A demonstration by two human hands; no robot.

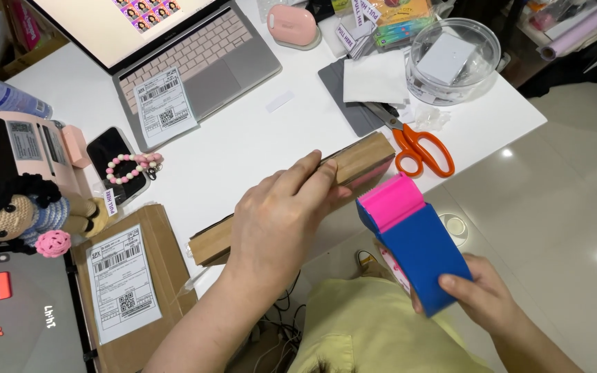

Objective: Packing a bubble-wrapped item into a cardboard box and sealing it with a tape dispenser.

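left hand [278, 217] palm down, fingers curled forward, right hand [481, 297] lower, fingers closed in grip

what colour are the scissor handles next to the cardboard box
Orange. The scissors lie on the white table, clearest in the head view.

A white bench [243, 148] is carrying a laptop [195, 62] along its far edge. Orange scissors [419, 148] are lying near its right edge, a cardboard box [291, 200] at its near edge.
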